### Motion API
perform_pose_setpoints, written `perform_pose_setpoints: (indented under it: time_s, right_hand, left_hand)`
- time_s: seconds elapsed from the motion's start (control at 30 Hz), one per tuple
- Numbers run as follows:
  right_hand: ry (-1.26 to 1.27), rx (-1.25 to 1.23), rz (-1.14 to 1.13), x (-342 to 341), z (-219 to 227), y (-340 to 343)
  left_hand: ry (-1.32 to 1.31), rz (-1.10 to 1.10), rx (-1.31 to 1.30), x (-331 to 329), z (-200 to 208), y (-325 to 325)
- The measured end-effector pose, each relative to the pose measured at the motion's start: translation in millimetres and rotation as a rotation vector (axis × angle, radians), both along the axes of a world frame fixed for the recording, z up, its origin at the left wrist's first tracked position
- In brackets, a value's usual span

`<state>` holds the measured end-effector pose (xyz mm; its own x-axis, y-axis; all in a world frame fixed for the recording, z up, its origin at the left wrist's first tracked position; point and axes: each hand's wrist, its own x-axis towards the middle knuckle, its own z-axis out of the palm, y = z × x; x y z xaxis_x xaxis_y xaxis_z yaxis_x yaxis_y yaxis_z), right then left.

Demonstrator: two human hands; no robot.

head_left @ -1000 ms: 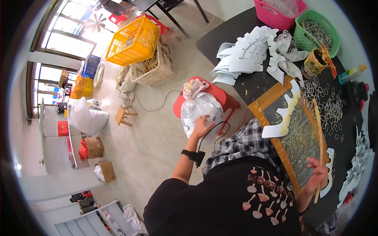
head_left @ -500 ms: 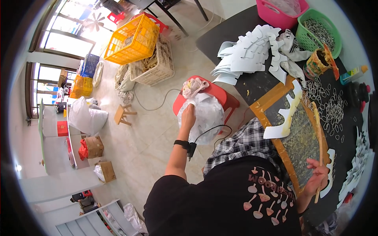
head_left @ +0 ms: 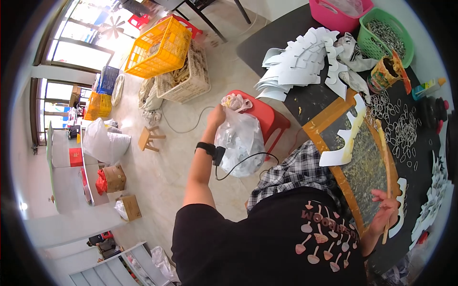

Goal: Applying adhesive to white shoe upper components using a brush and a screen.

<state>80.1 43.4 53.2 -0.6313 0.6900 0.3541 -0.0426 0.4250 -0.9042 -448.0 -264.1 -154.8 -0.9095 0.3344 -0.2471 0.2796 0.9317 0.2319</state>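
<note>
My left hand is closed on the upper edge of a translucent plastic bag, which hangs full and crumpled against a red plastic stool. A bunched pale pink cloth lies on the stool beside that hand. On the right, my right hand has its fingers round a long wooden stick, some fingers partly raised. Under the stick is a glue-smeared board edged with brown tape. A notched white card strip with yellow paste along one edge lies across it, and another white strip sits by my right hand.
White notched card sheets are stacked on the black table. Many metal rings, a paste-covered tin, a green basket and a pink basket stand around them. Crates and a small wooden stool are on the floor.
My left hand has moved left and up, pulling the bag's top edge away from the stool and uncovering more of the seat. My right hand and the stick stay nearly in place.
</note>
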Motion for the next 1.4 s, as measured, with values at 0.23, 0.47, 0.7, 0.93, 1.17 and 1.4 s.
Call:
perform_pose_setpoints:
  time_s: [0.23,0.47,0.7,0.93,1.17,1.4]
  right_hand:
    - [-0.014,0.002,-0.003,3,5,-2]
    - [-0.021,0.009,-0.002,1,6,-4]
    - [-0.013,0.014,0.018,-3,7,-5]
    - [-0.02,0.053,0.008,-7,9,-5]
    - [-0.007,0.048,0.017,-5,11,-4]
    - [-0.019,0.03,0.013,-2,7,-4]
  left_hand:
    - [-0.579,0.048,0.16,-54,-26,-8]
    - [-1.037,0.446,0.495,-49,-10,2]
    - [-1.084,0.51,0.382,-40,24,16]
    - [-0.989,0.505,0.364,-34,38,25]
    - [-0.941,0.333,0.469,-33,31,6]
    - [-1.153,0.301,1.1,4,72,-20]
